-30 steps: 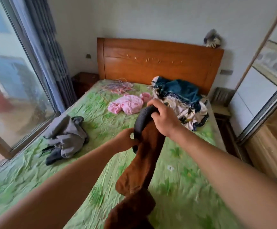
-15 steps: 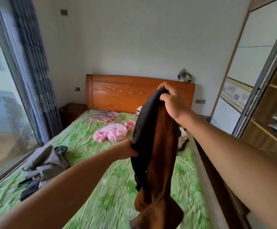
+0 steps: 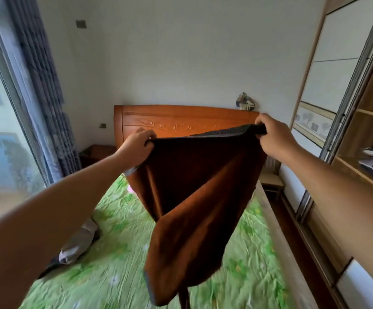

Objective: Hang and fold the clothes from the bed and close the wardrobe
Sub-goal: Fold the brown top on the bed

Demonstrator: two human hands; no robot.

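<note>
The left hand and the right hand were apart, each pinching 1 top corner of the brown cloth above the bed, and a loose pinch could have dropped it.

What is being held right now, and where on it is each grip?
The brown garment, spread out above the bed: the left hand grips one end of its dark ribbed top edge, the right hand the other end.
</note>
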